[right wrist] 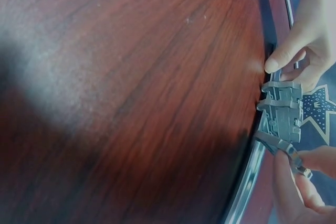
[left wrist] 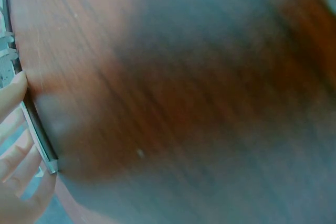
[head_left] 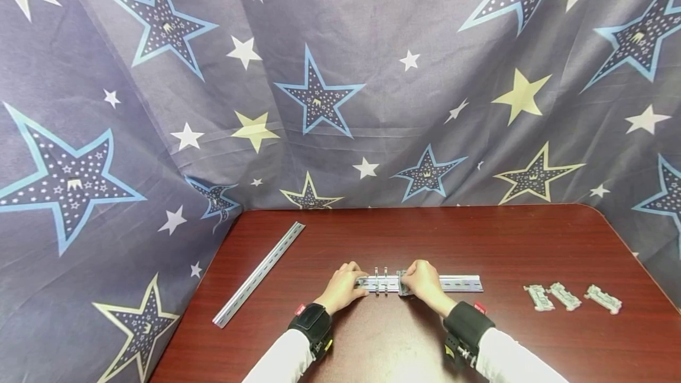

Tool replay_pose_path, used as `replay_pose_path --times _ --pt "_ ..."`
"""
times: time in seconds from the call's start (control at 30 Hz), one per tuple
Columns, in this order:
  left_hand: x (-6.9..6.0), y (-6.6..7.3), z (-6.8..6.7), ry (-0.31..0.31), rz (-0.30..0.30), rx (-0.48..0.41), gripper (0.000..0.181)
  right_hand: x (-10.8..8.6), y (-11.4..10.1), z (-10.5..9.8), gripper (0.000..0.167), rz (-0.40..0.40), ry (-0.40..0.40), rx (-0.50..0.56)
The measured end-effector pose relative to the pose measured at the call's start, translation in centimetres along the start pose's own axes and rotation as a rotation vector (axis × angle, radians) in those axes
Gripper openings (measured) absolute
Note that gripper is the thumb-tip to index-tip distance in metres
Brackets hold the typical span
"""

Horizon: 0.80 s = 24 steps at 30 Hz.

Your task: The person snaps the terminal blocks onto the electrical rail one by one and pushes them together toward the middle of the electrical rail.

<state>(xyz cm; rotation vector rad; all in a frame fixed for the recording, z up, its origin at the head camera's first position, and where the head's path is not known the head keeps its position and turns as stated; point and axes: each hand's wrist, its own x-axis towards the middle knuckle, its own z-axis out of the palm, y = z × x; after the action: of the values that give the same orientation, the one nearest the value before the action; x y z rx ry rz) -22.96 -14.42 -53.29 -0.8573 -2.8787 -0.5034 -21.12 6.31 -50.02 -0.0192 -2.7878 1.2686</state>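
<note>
A slotted metal DIN rail (head_left: 461, 283) lies crosswise in front of me. My left hand (head_left: 343, 287) grips its left end; in the left wrist view the thumb lies on the near edge and the fingers (left wrist: 22, 158) are on the other side. Grey terminal blocks (right wrist: 286, 111) stand on the rail between my hands, seen edge-on as thin strips in the head view. My right hand (head_left: 424, 282) pinches another grey terminal block (right wrist: 273, 141) at the rail, right of the others. In the right wrist view this block is tilted; whether it is seated is hidden.
A second, longer DIN rail (head_left: 259, 273) lies slanted at the table's left. Three loose terminal blocks (head_left: 539, 298), (head_left: 565, 297), (head_left: 603, 299) lie flat on the right. Behind the reddish-brown table (head_left: 425, 235) hangs a star-patterned cloth (head_left: 340, 158).
</note>
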Motion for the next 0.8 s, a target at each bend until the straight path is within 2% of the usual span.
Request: replay_pose_path --times 0.57,0.8 --pt "0.1 0.0 0.0 -0.004 0.002 0.003 0.034 0.4 0.0 1.1 0.011 -0.004 0.021 -0.032" --pt "0.1 -0.1 0.0 -0.005 0.005 0.006 0.034 0.6 -0.5 1.2 0.018 -0.042 0.039 -0.068"
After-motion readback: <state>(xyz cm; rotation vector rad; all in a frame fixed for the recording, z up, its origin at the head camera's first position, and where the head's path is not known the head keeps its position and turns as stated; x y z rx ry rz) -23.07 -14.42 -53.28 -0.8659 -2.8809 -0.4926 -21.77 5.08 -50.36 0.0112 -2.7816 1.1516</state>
